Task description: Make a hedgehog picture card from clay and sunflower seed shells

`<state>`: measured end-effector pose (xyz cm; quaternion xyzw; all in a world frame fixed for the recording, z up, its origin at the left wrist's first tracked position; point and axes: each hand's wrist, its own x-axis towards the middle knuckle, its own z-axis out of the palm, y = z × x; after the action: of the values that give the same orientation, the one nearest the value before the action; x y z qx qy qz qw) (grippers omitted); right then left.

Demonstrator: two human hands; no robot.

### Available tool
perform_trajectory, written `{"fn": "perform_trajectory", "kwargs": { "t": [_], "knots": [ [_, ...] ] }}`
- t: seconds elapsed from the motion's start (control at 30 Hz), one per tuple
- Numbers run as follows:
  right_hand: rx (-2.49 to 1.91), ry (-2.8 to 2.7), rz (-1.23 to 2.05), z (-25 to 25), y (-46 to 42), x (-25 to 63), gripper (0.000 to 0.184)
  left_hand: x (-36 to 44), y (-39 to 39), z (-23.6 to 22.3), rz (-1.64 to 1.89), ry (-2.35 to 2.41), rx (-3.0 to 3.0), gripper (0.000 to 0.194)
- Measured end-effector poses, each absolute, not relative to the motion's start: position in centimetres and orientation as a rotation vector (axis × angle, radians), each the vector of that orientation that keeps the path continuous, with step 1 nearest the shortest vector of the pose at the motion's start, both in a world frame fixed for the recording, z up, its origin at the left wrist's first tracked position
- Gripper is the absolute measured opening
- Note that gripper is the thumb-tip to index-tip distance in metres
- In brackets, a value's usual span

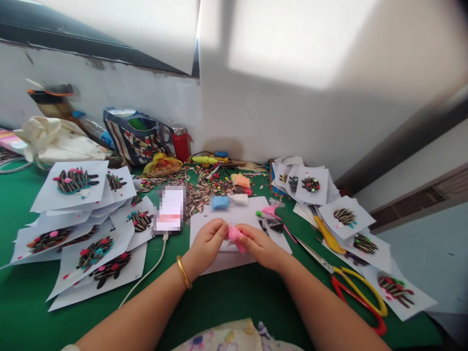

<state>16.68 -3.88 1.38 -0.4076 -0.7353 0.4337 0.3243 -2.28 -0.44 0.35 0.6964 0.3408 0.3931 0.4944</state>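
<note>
Between my two hands is a lump of pink modelling clay in clear wrap (237,237), above a white sheet of paper (204,243). My left hand (209,241), with a gold bangle at the wrist, pinches its left side. The fingers of my right hand (260,245) are closed round its right side. Just beyond lie a blue clay packet (220,202) and a white clay packet (239,199). An orange clay block (241,181) sits farther back. To the right are a pink clay packet (269,210) and a black clay packet (275,224).
Cards with seed-and-clay hedgehog shapes (98,253) are stacked at left; more cards (345,217) lie at right. Scissors (332,269) rest beside my right forearm. Loose striped seeds (199,192), a red flask (181,144) and a bag (137,136) stand behind. A phone (168,209) is cabled.
</note>
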Motion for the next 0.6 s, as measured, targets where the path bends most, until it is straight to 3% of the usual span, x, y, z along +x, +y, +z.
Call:
{"fn": "perform_trajectory", "kwargs": {
  "t": [0.27,0.4,0.6],
  "knots": [
    [-1.192,-1.882,0.946,0.66,-3.65,16.85,0.035,-2.16,-0.55,0.37,0.97,0.893,1.732,0.035],
    [-1.219,-1.883,0.841,0.95,-3.52,16.89,0.038,-2.13,-0.63,0.18,1.064,0.889,1.715,0.02],
    [-1.259,-1.994,0.749,1.22,-3.61,17.18,0.039,-2.12,-0.58,-0.36,1.078,0.916,1.812,0.032]
  ]
}}
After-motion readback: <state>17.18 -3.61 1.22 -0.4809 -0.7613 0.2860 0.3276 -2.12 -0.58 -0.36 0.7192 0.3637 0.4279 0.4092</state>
